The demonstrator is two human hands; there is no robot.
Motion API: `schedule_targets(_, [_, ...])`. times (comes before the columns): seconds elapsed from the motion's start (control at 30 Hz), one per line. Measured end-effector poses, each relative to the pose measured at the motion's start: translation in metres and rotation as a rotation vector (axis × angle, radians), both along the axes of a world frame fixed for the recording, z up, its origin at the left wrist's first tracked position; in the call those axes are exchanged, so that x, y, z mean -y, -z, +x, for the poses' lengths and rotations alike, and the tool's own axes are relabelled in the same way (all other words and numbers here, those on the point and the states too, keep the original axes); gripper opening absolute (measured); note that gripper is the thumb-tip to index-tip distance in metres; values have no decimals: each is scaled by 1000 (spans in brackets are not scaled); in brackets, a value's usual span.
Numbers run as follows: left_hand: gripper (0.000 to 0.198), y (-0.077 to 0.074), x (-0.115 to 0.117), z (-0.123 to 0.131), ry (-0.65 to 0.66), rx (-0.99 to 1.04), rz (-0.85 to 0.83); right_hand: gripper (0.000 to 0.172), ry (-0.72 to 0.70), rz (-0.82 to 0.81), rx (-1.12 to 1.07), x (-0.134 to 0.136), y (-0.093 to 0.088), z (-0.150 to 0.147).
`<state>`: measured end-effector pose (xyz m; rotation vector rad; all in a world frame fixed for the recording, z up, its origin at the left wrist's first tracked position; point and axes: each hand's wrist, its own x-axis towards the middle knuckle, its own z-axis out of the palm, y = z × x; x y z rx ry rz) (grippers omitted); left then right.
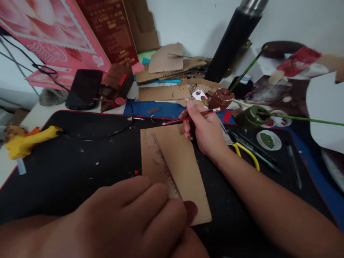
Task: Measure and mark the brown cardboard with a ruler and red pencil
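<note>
My right hand [205,129] grips a red-and-black pencil [177,121], its sharpened tip pointing left above the far edge of a cardboard piece [185,161]. Large in the foreground, my left hand [129,218] has its fingers curled round the near end of a clear ruler [162,157]. The ruler slants across the cardboard, which lies on a black mat [88,154]. The grip itself is partly hidden behind the left knuckles.
A yellow glue gun [34,141] lies at left, near a black phone [84,87]. Cardboard scraps [163,92] are piled at the back. At right are yellow-handled scissors [249,156], a brown paint jar [220,99], a green paint jar [248,118], several pens and a lid [268,139].
</note>
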<state>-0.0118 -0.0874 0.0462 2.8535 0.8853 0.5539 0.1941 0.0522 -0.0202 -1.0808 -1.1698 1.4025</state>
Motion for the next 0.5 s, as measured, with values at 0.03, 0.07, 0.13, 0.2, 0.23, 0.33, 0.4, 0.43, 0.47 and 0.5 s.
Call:
schedule_targets(0.03, [29,-6,-11,8,-8,11,24,55,-2,-8,-8,0,0,0])
schedule_targets(0.07, [32,-9,-21,14,40,18,32,55,-7,-19,-16,-1,-1,0])
schedule_targets(0.13, [34,-9,-33,17,96,45,14,54,-7,-30,-41,-1,0,0])
schedule_targets(0.2, [33,2,-39,11,52,38,71,51,-8,-42,-51,-2,0,0])
schedule_targets(0.23, [32,9,-39,6,46,30,93,50,-8,-45,-49,-2,1,0])
schedule_targets(0.33, [30,31,-37,-11,57,-7,165,50,-12,-67,-47,-1,3,1])
schedule_targets(0.4, [33,43,-35,-19,54,-34,208,50,-12,-77,-55,-1,3,1])
schedule_targets(0.43, [35,48,-34,-22,46,-41,211,51,-11,-79,-60,-1,3,1])
schedule_targets(0.47, [37,52,-33,-23,42,-53,209,51,-8,-79,-63,-1,3,1])
schedule_targets(0.5, [39,55,-32,-23,39,-62,205,50,-1,-80,-66,-1,3,1])
